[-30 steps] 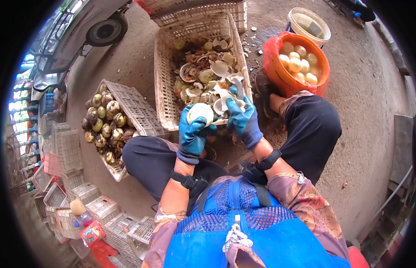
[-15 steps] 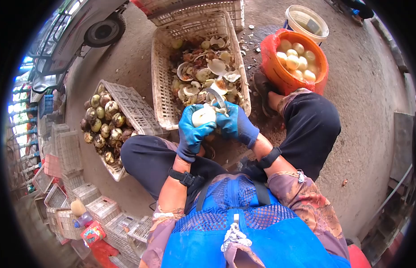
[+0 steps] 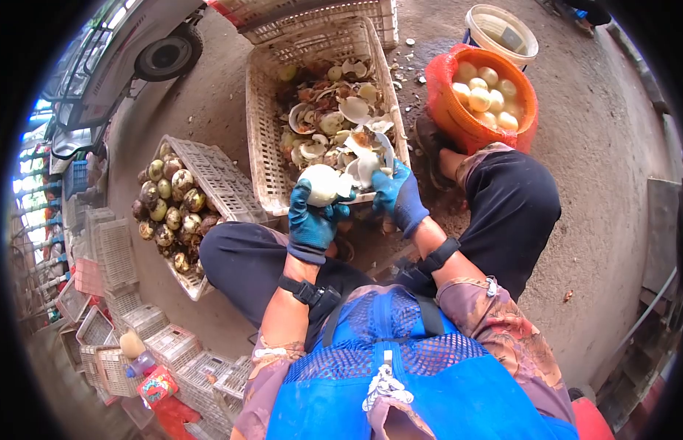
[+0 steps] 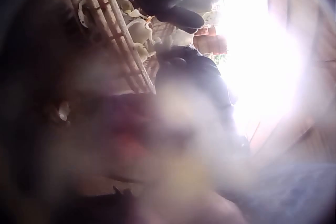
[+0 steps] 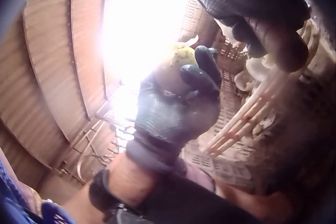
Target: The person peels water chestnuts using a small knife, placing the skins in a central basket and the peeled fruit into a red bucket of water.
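My gloved left hand (image 3: 312, 226) holds a round, mostly peeled white fruit (image 3: 323, 185) over the near end of a crate of peelings. In the right wrist view the fruit (image 5: 181, 62) still shows a yellow-green patch with dark specks, with the left fingers around it. To its right, my gloved right hand (image 3: 399, 196) grips a knife with a curved grey blade (image 3: 388, 149); its handle is hidden in the fist. A broad white strip of peel (image 3: 363, 166) lies between fruit and blade. The left wrist view is mostly blurred and glare-filled.
The plastic crate (image 3: 255, 147) ahead holds peelings (image 3: 330, 121). At left, a tilted crate (image 3: 220, 176) holds unpeeled brown-green fruits (image 3: 173, 194). An orange tub (image 3: 459, 121) of peeled fruits stands at right, before a white bucket (image 3: 470, 22). Stacked crates (image 3: 169, 345) lie lower left.
The right hand closed in on the fruit with the blade across it, then drew back to the right. A wide strip of peel now shows beside the fruit, which sits slightly further left.
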Demonstrator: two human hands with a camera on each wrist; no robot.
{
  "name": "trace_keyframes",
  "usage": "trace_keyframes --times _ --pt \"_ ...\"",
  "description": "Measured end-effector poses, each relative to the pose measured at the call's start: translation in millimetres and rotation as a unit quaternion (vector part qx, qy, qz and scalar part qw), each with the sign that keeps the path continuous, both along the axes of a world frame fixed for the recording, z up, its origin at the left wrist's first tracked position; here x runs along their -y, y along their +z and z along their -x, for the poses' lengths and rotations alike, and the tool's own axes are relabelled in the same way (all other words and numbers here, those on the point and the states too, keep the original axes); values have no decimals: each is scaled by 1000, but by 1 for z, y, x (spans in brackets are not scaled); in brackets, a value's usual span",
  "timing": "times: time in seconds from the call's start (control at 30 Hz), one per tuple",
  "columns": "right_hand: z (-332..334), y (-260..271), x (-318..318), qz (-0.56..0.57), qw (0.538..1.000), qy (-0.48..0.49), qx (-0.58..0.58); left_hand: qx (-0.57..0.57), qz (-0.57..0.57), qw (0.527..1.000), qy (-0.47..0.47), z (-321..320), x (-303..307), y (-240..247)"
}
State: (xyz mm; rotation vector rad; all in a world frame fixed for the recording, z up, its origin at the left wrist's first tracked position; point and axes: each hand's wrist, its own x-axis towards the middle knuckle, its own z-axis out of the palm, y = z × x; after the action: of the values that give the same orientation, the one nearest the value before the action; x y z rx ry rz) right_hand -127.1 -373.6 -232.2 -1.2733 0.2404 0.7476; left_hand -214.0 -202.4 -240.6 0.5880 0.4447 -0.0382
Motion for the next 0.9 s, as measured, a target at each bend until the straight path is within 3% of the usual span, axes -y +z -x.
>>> trace_keyframes --times 0.1,0.13,0.23,0.33,0.37,0.47,0.5,0.6,0.73,0.9 --pt "10 23 -8 -54 995 -38 70 -15 -34 998 60 -6 12 8" --pt "13 22 -10 -54 994 -5 98 -15 -30 997 68 -6 13 11" --pt "16 13 -15 -49 981 81 168 15 -176 984 38 -7 11 7" --pt "10 34 -4 -169 979 104 42 43 -313 948 29 -11 16 24" --pt "13 17 -9 -175 977 89 79 51 -337 939 46 -13 19 29" --pt "19 -11 -9 -5 959 80 272 29 -513 857 35 -12 22 42" --pt "17 -7 -4 113 924 112 348 43 -575 816 43 -12 22 40" --pt "8 9 14 199 780 134 578 16 -529 849 -3 -9 19 39" --pt "4 29 22 328 661 271 618 10 -535 845 -11 -4 18 42" --pt "1 30 22 329 626 290 645 14 -596 803 -12 0 13 36"
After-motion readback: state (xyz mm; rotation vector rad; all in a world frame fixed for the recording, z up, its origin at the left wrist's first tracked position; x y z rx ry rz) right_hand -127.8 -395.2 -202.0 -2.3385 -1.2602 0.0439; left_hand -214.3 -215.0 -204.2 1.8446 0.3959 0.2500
